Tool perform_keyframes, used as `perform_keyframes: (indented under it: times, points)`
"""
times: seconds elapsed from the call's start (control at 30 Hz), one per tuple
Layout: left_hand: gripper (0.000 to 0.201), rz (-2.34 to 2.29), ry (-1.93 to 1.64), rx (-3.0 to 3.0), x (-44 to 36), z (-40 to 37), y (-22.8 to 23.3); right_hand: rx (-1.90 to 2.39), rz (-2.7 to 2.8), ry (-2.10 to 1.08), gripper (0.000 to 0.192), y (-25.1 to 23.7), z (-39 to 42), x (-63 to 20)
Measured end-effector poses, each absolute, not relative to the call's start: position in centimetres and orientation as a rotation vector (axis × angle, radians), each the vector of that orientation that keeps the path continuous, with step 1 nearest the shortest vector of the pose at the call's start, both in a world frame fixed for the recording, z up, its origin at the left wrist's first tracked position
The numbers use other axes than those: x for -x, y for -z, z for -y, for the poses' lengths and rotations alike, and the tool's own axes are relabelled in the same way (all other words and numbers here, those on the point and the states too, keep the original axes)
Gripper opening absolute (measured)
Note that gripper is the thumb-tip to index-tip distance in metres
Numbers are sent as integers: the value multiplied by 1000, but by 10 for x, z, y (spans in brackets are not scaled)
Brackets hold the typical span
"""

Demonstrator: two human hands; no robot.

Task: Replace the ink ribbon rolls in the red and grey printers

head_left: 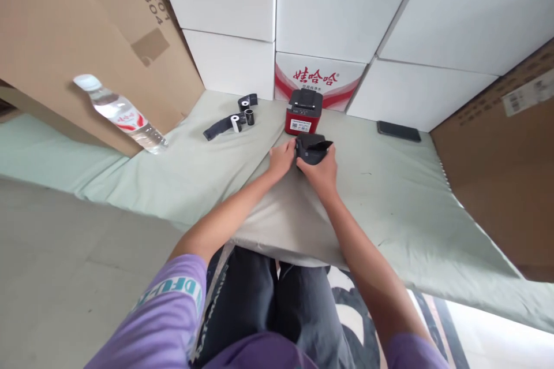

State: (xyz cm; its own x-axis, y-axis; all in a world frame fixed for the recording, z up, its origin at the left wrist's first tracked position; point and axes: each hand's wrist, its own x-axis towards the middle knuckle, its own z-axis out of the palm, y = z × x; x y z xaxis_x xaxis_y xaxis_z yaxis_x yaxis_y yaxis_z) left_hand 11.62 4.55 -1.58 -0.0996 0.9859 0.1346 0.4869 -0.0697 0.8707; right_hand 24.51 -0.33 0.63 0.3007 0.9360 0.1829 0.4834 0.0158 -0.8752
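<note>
Small black printer (312,149) sits mid-tabletop, both hands on it: left hand (282,159) is pressed against its left side, right hand (322,174) wraps the front edge. Both have a closed grip on the casing, fingers curled round it. Its lid looks flipped up, though it's hard to tell, and no roll seems loaded yet. Just behind it stands a red printer (303,111). The paper rolls (240,118) lie off to the left, untouched, near a water bottle (121,114). A phone (399,131) rests on the right of the tabletop (389,196).
</note>
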Motion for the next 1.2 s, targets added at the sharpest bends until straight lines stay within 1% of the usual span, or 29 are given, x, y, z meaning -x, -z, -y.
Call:
perform_keyframes:
  times: [0.07, 0.13, 0.2, 0.27, 0.5, 0.63, 0.87, 0.97, 1.1, 1.2]
  points:
    - [50, -1745, -940, -1654, -108, -43, 14, 1563, 1368, -564, 109, 4, 1, -231]
    - [53, -1799, -803, -1695, -102, -46, 14, 1558, 1362, -556, 118, 17, -4, -223]
    - [51, -1835, -710, -1737, -99, -50, 16, 1568, 1350, -572, 121, 31, -7, -220]
    - [51, -1855, -668, -1772, -99, -52, 19, 1558, 1357, -581, 119, 41, -8, -222]
    - [54, -1874, -652, -1768, -102, -55, 20, 1492, 1369, -676, 123, 48, -7, -229]
    - [56, -1818, -681, -1772, -100, -59, 18, 1458, 1392, -669, 123, 48, -8, -231]
    - [52, -1808, -619, -1788, -90, -57, 14, 1410, 1443, -629, 113, 47, 5, -226]
    - [49, -1828, -661, -1786, -83, -49, 12, 1363, 1518, -634, 108, 44, 17, -221]
    - [45, -1840, -747, -1803, -72, -40, 10, 1410, 1545, -684, 119, 39, 27, -216]
    - [43, -1823, -692, -1840, -63, -39, 6, 1451, 1558, -713, 125, 35, 27, -217]
